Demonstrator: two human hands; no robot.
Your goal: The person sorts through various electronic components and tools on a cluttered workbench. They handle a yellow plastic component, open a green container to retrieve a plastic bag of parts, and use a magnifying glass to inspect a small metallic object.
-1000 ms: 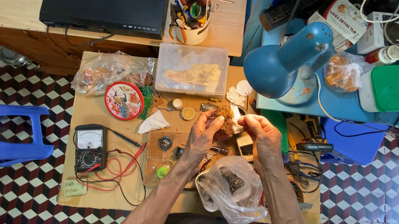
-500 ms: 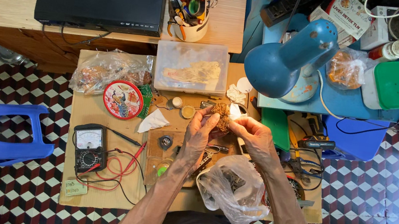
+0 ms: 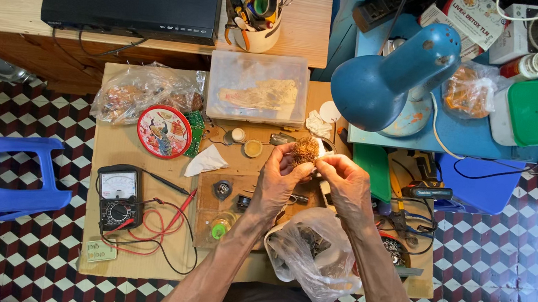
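Two hands up | left hand fingers pinch brown wire clump | right hand fingers closed on its 3 o'clock edge | plastic bag at 6 o'clock | table

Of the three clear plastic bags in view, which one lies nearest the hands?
The crumpled clear bag right below the wrists, on the near edge of the board. The other two lie farther off: one by the red tin, one beside the blue lamp.
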